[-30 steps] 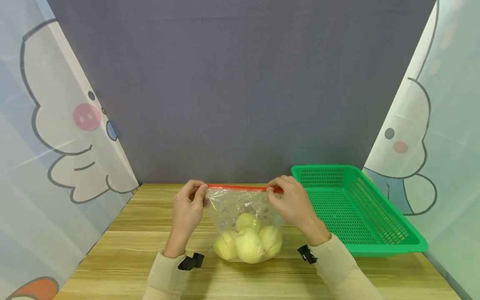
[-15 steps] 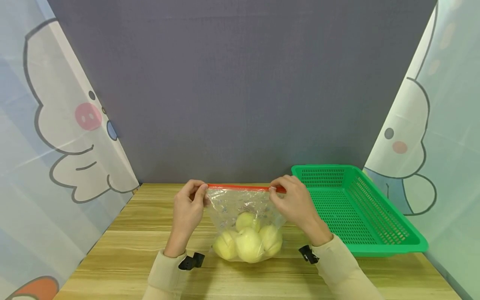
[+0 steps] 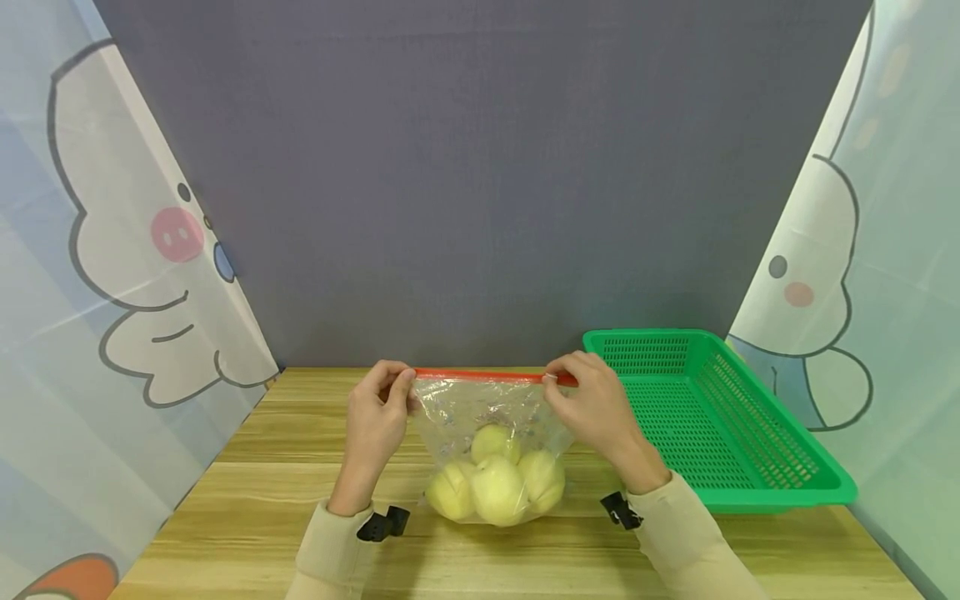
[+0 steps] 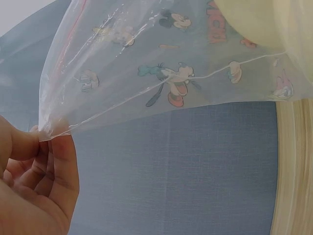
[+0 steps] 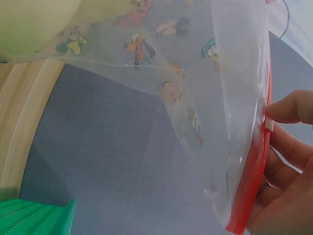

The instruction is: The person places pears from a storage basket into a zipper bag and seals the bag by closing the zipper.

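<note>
A clear slider zip bag (image 3: 446,412) with cartoon prints stands upright on the wooden table. Several round, pale yellow-green fruits (image 3: 498,492) fill its lower part. Along its top runs a red zip strip (image 3: 480,376), stretched straight between both hands. My left hand (image 3: 377,421) pinches the bag's top left corner between thumb and fingers; the left wrist view shows the plastic drawn to a point there. At the right part of the strip, my right hand (image 3: 592,408) pinches the small white slider (image 5: 269,125). A length of red strip extends past the slider beside the right fingers.
A green plastic basket (image 3: 750,500) with slotted walls stands to the right, close by the right forearm. Behind the wooden table (image 3: 255,500) rises a dark grey backdrop (image 3: 480,183). Cartoon-printed curtains (image 3: 45,467) hang at both sides.
My right hand has slid a little to the right along the red strip with the slider. The left hand, the fruits and the basket have stayed in place.
</note>
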`<state>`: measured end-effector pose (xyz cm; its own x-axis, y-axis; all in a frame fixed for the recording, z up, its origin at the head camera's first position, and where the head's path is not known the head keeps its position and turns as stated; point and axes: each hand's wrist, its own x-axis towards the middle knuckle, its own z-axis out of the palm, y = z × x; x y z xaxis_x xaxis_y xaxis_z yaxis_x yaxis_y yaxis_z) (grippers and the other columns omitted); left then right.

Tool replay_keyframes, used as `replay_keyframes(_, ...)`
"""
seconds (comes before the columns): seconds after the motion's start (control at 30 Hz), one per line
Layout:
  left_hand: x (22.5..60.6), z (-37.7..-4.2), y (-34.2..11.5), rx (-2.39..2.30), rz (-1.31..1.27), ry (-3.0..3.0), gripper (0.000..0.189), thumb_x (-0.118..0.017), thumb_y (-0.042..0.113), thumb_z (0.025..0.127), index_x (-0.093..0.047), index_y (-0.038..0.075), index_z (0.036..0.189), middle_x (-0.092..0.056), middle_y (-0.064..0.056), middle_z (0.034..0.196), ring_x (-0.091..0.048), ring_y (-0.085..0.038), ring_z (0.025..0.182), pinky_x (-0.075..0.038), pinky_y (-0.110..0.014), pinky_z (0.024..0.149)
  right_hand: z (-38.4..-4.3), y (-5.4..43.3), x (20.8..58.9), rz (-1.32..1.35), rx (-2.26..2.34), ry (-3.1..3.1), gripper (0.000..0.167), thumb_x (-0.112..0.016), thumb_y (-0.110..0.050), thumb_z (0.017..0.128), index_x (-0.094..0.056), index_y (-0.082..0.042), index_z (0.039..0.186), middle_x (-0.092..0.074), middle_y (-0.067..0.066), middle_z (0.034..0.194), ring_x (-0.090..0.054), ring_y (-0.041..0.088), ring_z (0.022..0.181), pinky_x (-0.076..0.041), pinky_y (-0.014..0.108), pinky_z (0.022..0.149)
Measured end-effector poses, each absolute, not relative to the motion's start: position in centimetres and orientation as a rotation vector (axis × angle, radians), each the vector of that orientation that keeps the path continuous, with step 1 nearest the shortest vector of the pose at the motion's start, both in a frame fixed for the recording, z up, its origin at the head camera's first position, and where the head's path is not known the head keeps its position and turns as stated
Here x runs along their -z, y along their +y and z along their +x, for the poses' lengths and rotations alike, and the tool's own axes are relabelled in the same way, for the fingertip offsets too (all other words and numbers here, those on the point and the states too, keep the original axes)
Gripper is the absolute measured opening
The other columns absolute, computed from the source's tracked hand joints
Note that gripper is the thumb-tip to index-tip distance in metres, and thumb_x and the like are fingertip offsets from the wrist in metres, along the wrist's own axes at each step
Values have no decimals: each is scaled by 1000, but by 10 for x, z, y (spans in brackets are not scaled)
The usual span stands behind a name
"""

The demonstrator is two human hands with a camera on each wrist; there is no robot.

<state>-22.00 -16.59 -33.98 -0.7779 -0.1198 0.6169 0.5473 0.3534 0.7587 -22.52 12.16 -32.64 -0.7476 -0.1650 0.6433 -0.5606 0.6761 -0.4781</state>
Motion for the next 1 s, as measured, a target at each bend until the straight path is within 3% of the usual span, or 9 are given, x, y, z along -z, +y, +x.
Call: replay_keyframes(1.0, 341, -222, -166, 1437, -352, -2038, 13, -64, 12, 101, -68, 1, 94, -62, -8, 69, -63, -15, 57, -53, -26, 52, -226, 132, 333, 514, -936, -2269, 9, -69, -4, 89, -77, -7, 92, -72, 2, 93, -60, 21, 87, -50, 41, 75)
